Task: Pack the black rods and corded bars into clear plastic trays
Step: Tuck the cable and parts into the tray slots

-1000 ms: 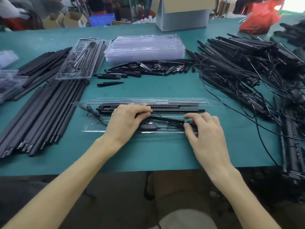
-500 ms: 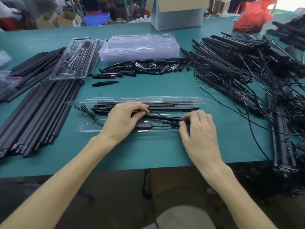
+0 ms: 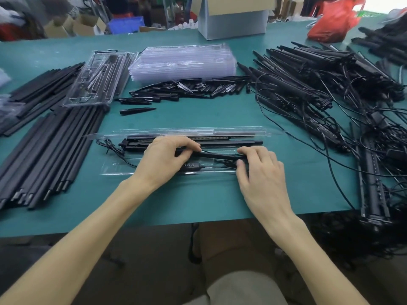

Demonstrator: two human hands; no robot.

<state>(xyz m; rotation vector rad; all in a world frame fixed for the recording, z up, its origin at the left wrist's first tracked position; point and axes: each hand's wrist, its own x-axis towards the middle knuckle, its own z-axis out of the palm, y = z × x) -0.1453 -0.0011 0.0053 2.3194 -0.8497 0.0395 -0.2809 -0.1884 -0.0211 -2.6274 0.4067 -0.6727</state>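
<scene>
1. The table (image 3: pixel 198 205) is green and crowded. My tray sits near its front edge. A hard shove could slide the tray toward that edge.
2. The bar pile (image 3: pixel 319 84) fills the right side, all tangled with wires. Some wires run close to my right arm. If my arm hooks one, I think it could drag bars across my work.
3. The rod pile (image 3: pixel 55 150) lies on the left, well apart from my tray. I see no trouble there.
4. The tray stack (image 3: pixel 182 62) waits at the back, out of my way.
5. The tray (image 3: pixel 114 168) is clear and looks thin. A rod (image 3: pixel 242 142) lies in a back slot. If I press too hard, I think the tray may bend and pop things out.
6. My left hand (image 3: pixel 163 161) has its fingers and thumb curled round the left part of the bar. My right hand (image 3: pixel 262 172) pinches the right end, fingertips on top.
7. The bar (image 3: pixel 218 155) lies over the middle of the tray. It is slanted and not down in a slot yet. Pushing while it is crooked could jam it.
8. The cord (image 3: pixel 114 150) loops out past the tray's left end. It could get squashed under the bar, or hang outside the tray.
9. The switch (image 3: pixel 191 165) sits on the cord in the tray's front part, just beside my left thumb. My hand hides part of it, so I could bump it.
</scene>
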